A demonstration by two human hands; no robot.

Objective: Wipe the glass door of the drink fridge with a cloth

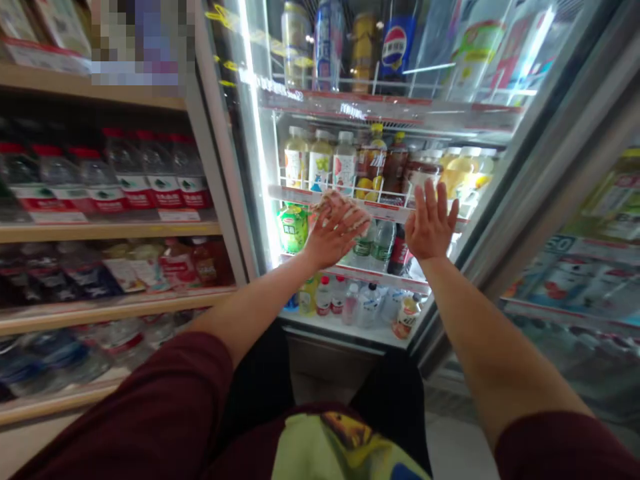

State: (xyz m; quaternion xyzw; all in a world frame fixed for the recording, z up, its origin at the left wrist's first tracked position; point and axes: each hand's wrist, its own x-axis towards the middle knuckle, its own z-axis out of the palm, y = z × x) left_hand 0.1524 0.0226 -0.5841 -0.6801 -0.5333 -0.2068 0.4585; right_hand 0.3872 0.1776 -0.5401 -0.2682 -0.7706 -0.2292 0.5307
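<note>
A crumpled pale, pinkish cloth [361, 215] lies under my left hand [336, 233], its edges showing beyond my fingers. That hand is laid over it, against the glass front of a lit drinks cooler. To the right, my right hand [431, 223] is raised with its fingers stretched out and holds nothing. Its palm faces the glass; whether it touches the pane I cannot tell. Behind both hands stand bottles, among them a white-labelled bottle [345, 160] and a green pack [293, 228].
Wooden shelves [110, 230] on the left carry red-capped water bottles [150, 173]. The cooler's metal frame [505, 220] runs up the right side, with another drinks cabinet beyond it. Small bottles [324, 297] stand on the lowest cooler shelf, near my knees.
</note>
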